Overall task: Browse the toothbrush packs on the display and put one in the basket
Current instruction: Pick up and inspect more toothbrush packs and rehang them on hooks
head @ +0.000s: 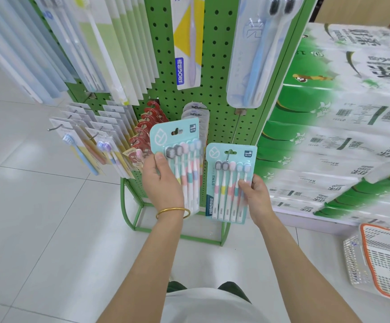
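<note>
Browsing | left hand, fingers curled, held left pack | right hand pinched right pack | next, likely: one into basket, near right

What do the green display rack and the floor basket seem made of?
Display rack: likely painted metal, a green sheet with regular punched holes and wire hooks. Basket: apparently moulded plastic, white lattice walls, orange rim.

A shop: green pegboard display hung with toothbrush packs.
</note>
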